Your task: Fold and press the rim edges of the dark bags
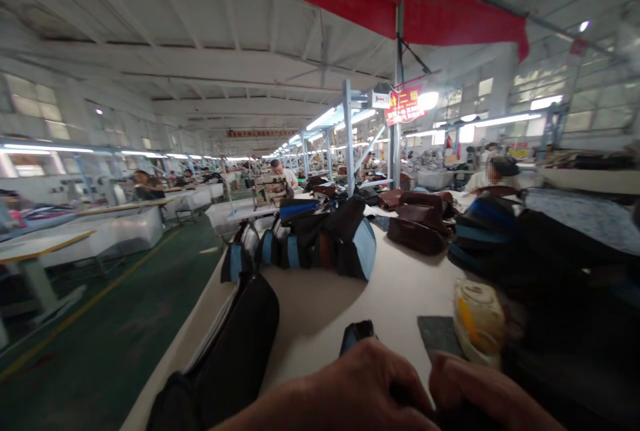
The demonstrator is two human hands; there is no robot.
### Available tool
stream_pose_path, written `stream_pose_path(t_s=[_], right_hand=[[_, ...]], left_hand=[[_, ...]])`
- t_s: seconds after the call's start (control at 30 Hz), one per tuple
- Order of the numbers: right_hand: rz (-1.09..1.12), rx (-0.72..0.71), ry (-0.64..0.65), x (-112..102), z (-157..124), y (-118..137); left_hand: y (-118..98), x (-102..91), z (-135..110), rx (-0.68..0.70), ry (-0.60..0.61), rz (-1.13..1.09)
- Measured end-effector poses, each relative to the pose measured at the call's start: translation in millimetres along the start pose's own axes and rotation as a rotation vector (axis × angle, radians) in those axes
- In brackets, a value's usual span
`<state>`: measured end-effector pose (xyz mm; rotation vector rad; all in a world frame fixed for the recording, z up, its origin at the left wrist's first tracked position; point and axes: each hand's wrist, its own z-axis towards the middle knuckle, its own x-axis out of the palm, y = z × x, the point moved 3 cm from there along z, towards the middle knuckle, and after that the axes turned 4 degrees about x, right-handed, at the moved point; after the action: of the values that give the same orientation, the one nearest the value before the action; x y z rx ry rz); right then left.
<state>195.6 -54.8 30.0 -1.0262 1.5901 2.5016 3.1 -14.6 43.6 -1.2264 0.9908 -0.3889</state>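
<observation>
My left hand is at the bottom middle, its fingers curled inward. Close beside it on the right, my right hand is also closed, partly cut off by the lower edge. Something dark shows low down between and under them, too little of it to name. Just beyond my left hand a small dark and blue piece rests on the pale tabletop. Near my right hand lie a dark grey flat piece and a cream and yellow container.
A long black fabric piece lies along the table's left edge. Several black and blue sewn pieces stand farther back, with brown leather-like pieces beside them. Dark material is heaped on the right. People sit at machines beyond.
</observation>
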Motion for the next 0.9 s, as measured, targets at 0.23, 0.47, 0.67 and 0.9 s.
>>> stream_pose_path(t_s=[0.23,0.47,0.67,0.9], right_hand=[[0.315,0.299,0.189,-18,1,1],[0.596,0.292,0.183,-14,-4,-17],[0.825,0.418,0.185,-5,-5,-25],[0.609,0.362,0.124,-12,-4,-13]], left_hand=[[-20,0.9,20,0.029,0.139,-0.010],[-10,4.8,23,-0.036,0.177,-0.009],[-3,4.7,28,-0.087,0.156,-0.062],[-1,4.2,27,-0.105,0.175,-0.101]])
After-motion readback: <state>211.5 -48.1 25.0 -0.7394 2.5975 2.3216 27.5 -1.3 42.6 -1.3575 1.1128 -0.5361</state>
